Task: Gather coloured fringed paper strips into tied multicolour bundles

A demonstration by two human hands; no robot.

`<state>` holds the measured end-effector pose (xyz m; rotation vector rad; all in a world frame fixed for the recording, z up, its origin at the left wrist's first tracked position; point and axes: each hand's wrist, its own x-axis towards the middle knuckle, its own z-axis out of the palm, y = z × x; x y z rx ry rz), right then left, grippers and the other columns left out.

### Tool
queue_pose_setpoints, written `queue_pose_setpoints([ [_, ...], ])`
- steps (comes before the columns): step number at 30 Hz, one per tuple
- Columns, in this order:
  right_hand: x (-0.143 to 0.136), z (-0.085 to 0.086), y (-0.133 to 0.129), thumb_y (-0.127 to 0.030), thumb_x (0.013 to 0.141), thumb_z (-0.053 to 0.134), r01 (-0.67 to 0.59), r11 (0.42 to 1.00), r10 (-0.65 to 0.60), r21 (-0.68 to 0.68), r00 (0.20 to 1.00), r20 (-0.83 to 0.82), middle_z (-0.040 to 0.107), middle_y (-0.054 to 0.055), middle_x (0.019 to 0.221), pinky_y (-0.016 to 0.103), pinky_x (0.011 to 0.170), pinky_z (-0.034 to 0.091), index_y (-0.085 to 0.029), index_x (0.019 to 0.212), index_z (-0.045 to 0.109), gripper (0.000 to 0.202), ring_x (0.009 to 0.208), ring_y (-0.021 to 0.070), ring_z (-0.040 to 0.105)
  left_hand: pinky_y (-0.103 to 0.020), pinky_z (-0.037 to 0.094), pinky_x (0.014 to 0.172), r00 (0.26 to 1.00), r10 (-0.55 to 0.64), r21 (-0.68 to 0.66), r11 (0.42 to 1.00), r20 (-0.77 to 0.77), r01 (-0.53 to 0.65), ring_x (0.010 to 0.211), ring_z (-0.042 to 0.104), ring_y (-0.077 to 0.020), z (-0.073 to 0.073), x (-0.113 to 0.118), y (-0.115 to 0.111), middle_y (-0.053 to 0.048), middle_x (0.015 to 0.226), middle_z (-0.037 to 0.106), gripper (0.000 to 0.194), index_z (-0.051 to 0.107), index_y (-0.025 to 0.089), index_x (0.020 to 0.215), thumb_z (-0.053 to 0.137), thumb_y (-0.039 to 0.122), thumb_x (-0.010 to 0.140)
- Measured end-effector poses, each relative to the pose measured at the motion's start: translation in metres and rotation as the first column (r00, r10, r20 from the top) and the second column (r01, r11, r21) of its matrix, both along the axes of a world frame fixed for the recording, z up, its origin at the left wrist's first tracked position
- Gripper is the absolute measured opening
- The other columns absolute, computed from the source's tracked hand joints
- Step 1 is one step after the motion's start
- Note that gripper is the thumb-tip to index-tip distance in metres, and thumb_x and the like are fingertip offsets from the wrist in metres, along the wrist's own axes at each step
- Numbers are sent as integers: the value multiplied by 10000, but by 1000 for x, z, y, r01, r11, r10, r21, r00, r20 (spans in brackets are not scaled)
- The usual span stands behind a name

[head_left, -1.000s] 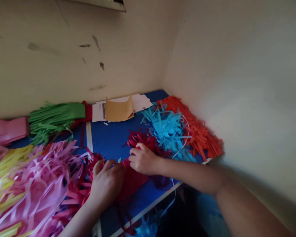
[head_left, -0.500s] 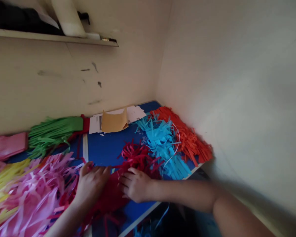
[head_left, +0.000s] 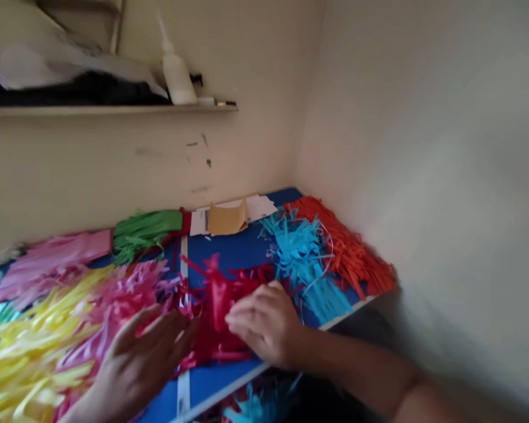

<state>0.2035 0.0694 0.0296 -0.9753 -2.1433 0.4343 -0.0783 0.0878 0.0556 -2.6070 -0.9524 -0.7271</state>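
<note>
Dark red fringed tissue paper (head_left: 218, 311) lies in a loose bunch near the front edge of the blue table, between my hands. My left hand (head_left: 143, 355) is at its left side, blurred, with fingers stretched out and the thumb apart. On the other side my right hand (head_left: 264, 323) touches the red strips, its fingers extended and flat. Neither hand is closed on the paper. Pink fringe (head_left: 127, 291) lies just past my left hand. Light blue fringe (head_left: 297, 249) is beyond my right hand.
Orange-red fringe (head_left: 352, 252) runs along the right wall. Green fringe (head_left: 147, 229), pink folded paper (head_left: 70, 249) and yellow strips (head_left: 39, 335) cover the left. White sheets with a tan card (head_left: 227, 218) lie at the back. A shelf (head_left: 114, 110) holds a white bottle (head_left: 178, 79).
The view has shifted left and up. The red paper now lies bunched up instead of partly spread smooth. My left hand has come nearer and lower in view; my right hand stays over the red strips.
</note>
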Motion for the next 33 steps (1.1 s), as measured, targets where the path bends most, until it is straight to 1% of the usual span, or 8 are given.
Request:
queue_pose_setpoints([
  [2, -4, 14, -4, -373, 965, 535, -91, 938, 27, -335, 981, -192, 736, 65, 966, 323, 823, 448, -192, 993, 751, 284, 817, 155, 622, -361, 240, 1161, 988, -111, 111, 986, -110, 123, 913, 706, -149, -3, 20, -28, 35, 956, 785, 405, 666, 305, 1143, 437, 76, 900],
  [3, -7, 17, -3, -424, 947, 553, -198, 828, 57, -525, 960, -273, 726, 54, 849, 288, 729, 459, -163, 930, 758, 332, 701, 134, 604, -375, 187, 1190, 978, -146, 152, 974, -147, 168, 879, 712, -148, -1, 28, -37, 30, 933, 789, 417, 672, 278, 1123, 424, 36, 891],
  [6, -14, 10, -2, -578, 775, 702, -491, 307, 92, -815, 868, -488, 619, -24, 579, 223, 517, 393, -135, 783, 741, 445, 453, 68, 467, -380, 85, 1221, 975, -171, 176, 965, -144, 196, 782, 718, -134, 10, 43, -51, 42, 855, 790, 403, 685, 250, 1029, 376, 19, 912],
  [8, -18, 1, -4, -563, 599, 834, -567, 153, -24, -809, 816, -577, 598, -51, 535, 198, 455, 340, -133, 719, 708, 463, 410, 46, 443, -389, 114, 1214, 987, -151, 159, 974, -60, 159, 780, 722, -137, 12, 49, -52, 29, 853, 789, 362, 677, 239, 1031, 357, 86, 959],
  [11, -21, -10, -14, -468, 413, 932, -597, 177, -274, -783, 734, -622, 617, -51, 525, 184, 400, 265, -135, 654, 641, 504, 374, 36, 445, -402, 261, 1144, 986, -50, 88, 995, 162, 36, 754, 716, -146, 3, 58, -51, 14, 842, 780, 210, 656, 225, 1043, 457, 232, 977],
  [16, -22, -20, -35, -366, 380, 964, -649, 239, -520, -723, 543, -659, 626, -33, 525, 169, 403, 245, -117, 631, 636, 482, 376, 17, 428, -295, 464, 893, 919, 15, -141, 989, 395, 44, 719, 689, -113, -18, 76, -52, 58, 779, 735, 140, 651, 264, 911, 522, 299, 955],
  [26, -30, -27, -50, -425, 579, 905, -621, 439, -583, -650, 353, -732, 578, -59, 458, 147, 317, 247, -155, 684, 624, 404, 306, 36, 422, -247, 489, 914, 821, 68, -73, 997, 567, -33, 727, 678, -102, -29, 104, -65, 35, 784, 727, 95, 677, 227, 884, 584, 210, 895],
  [33, -28, -25, -51, -359, 588, 916, -634, 483, -594, -605, 271, -758, 515, -76, 428, 136, 357, 263, -175, 749, 711, 320, 345, 24, 385, -152, 546, 772, 711, 176, -338, 937, 681, 92, 823, 719, -112, -32, 110, -79, 3, 896, 755, 148, 738, 254, 925, 596, 275, 890],
])
